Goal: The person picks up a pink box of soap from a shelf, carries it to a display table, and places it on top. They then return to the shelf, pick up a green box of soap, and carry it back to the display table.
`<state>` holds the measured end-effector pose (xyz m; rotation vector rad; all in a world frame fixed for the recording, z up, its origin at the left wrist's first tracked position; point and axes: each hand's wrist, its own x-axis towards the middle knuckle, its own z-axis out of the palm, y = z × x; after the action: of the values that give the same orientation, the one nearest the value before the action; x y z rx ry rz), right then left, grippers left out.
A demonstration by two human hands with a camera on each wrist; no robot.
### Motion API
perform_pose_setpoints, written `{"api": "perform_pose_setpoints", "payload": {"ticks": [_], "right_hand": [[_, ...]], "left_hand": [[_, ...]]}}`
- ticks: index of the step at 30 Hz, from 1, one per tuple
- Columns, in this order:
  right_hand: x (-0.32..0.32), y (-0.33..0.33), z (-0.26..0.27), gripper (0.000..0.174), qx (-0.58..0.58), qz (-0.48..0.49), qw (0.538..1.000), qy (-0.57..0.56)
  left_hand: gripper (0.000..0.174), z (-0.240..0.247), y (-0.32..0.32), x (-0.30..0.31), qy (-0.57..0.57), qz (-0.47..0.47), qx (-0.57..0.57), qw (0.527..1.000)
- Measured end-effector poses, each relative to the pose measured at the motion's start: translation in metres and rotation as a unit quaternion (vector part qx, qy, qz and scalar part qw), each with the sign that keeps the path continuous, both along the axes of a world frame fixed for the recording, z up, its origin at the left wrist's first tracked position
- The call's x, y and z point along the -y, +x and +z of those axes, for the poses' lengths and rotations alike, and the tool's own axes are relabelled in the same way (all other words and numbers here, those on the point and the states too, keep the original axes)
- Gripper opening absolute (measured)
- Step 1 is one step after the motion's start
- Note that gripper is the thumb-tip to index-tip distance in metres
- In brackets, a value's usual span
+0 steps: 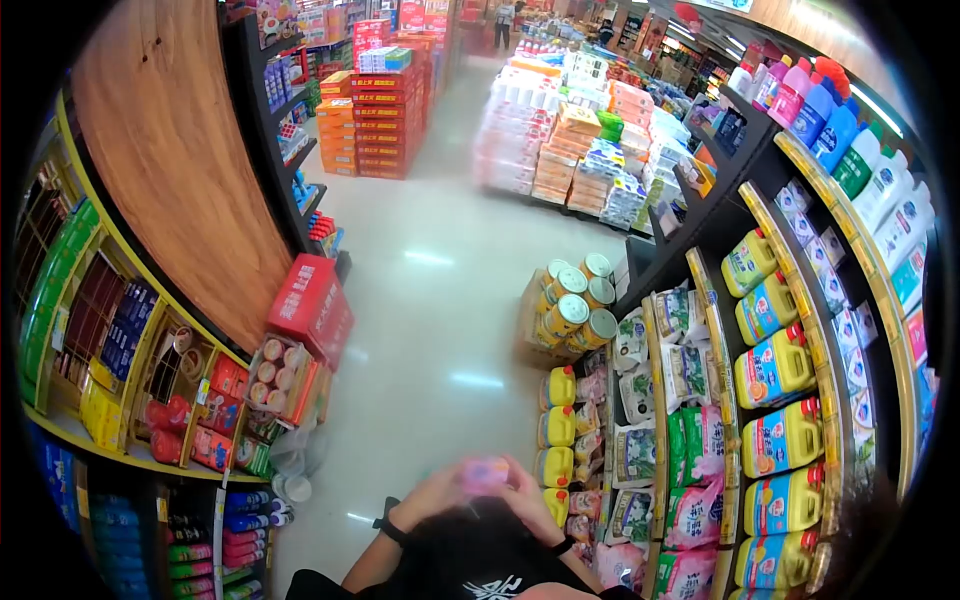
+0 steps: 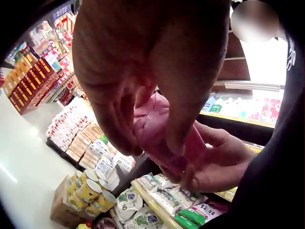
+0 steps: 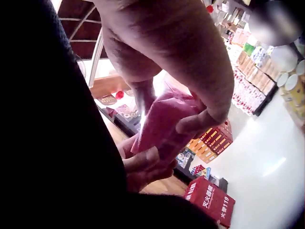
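Close in front of the chest, both hands grip a small pink packet [image 1: 487, 474], blurred in the head view. Its glossy, crinkled wrapping [image 2: 155, 126] shows in the left wrist view. My left hand [image 1: 435, 500] has its fingers and thumb around one side. On the opposite side, my right hand [image 1: 530, 505] holds it, with the thumb along the face. From the right wrist, the packet [image 3: 167, 121] appears between the large near right hand [image 3: 176, 62] and the left fingers [image 3: 145, 164] below. The print on the packet is too blurred to read.
Shelves with yellow jugs [image 1: 775, 368] and bagged goods [image 1: 690, 515] stand close on the right. Yellow-and-white cans [image 1: 567, 315] sit on a carton ahead. To the left are a red box [image 1: 308, 305] and shelving [image 1: 215, 465]. Pale floor [image 1: 430, 330] runs between them.
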<state>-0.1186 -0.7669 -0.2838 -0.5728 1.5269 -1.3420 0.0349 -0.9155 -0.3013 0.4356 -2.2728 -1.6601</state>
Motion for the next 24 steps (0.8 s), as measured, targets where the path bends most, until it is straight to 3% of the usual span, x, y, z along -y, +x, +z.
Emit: {"api": "perform_pose_setpoints", "payload": {"ticks": [3,9,12,14,18,24], "right_hand": [[0.023,-0.013,-0.01,0.058,-0.002,-0.019,0.998,-0.055],[0.053,-0.061,-0.037,0.054,0.014,-0.033,0.999,-0.006],[0.075,-0.101,-0.053,0.053,0.02,0.018,0.999,-0.018],[0.094,-0.129,-0.042,0.062,0.046,0.025,0.999,0.01],[0.133,-0.197,-0.04,0.069,0.026,0.058,0.998,0.004],[0.164,-0.285,-0.044,0.067,-0.043,0.024,0.999,0.007]], "left_hand": [[0.073,-0.01,-0.016,0.021,-0.006,0.004,0.01,1.0],[0.075,-0.021,-0.061,0.055,0.034,0.005,0.041,0.999],[0.075,-0.026,-0.09,0.074,0.023,0.008,0.066,0.998],[0.075,-0.036,-0.115,0.09,-0.005,0.016,0.059,0.998],[0.076,-0.016,-0.177,0.124,-0.014,0.022,0.065,0.998],[0.077,0.002,-0.275,0.161,-0.029,0.021,0.056,0.998]]}}
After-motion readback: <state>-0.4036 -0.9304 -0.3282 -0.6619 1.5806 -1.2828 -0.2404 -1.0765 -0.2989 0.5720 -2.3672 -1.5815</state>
